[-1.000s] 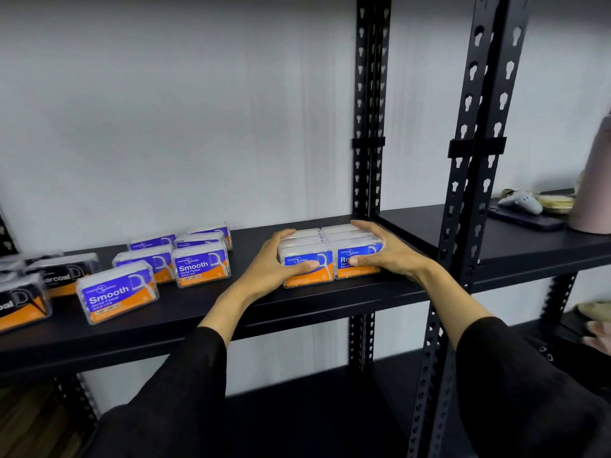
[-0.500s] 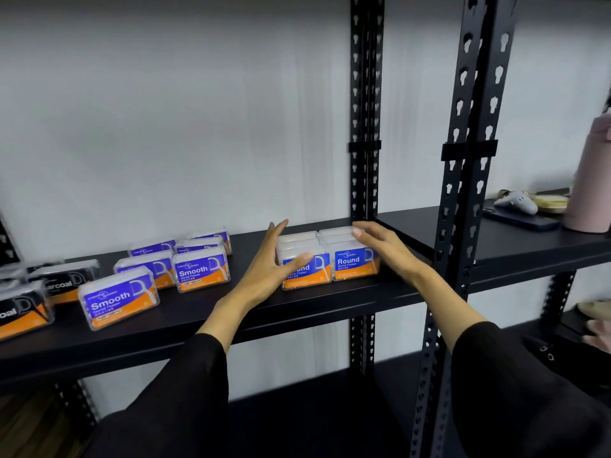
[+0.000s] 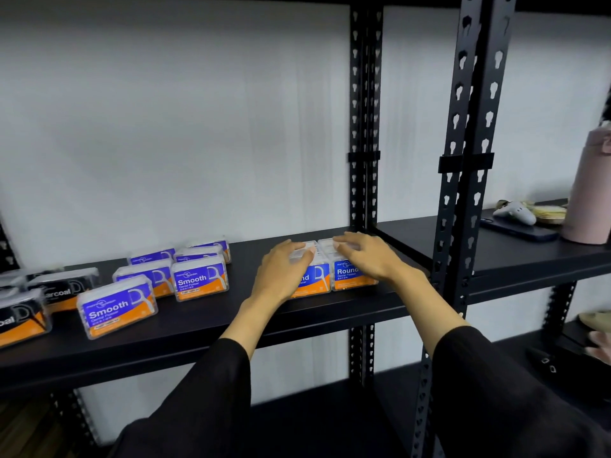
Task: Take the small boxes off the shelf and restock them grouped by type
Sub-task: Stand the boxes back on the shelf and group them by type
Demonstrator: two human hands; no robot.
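A: What are the hands doing at the grip?

B: Neither is grasping anything. The left hand (image 3: 284,271) is lying over the top of the left column of Round boxes (image 3: 344,277), fingers loose and spread, only slightly bent. The right hand (image 3: 370,256) is resting the same way over the right column, fingertips reaching toward the back. Both are released; whether they are pressing on the lids or just above them, I cannot tell.

A: And where are those boxes sitting?

B: On the black shelf (image 3: 205,328), packed in two tight columns just left of the upright post (image 3: 463,193), blue and orange labels facing forward.

A: What is lying further out?

B: To the left, well apart, the Smooth boxes (image 3: 200,280) are standing in a loose cluster, with one Smooth box (image 3: 117,307) nearer the front edge. Past them, at the far left, the Charcoal boxes (image 3: 62,289) are sitting with black and orange labels.

A: Anything beyond the post?

B: On the neighbouring shelf a pink bottle (image 3: 588,193) is standing beside a dark phone (image 3: 519,230) and a small white object, too blurred to name.
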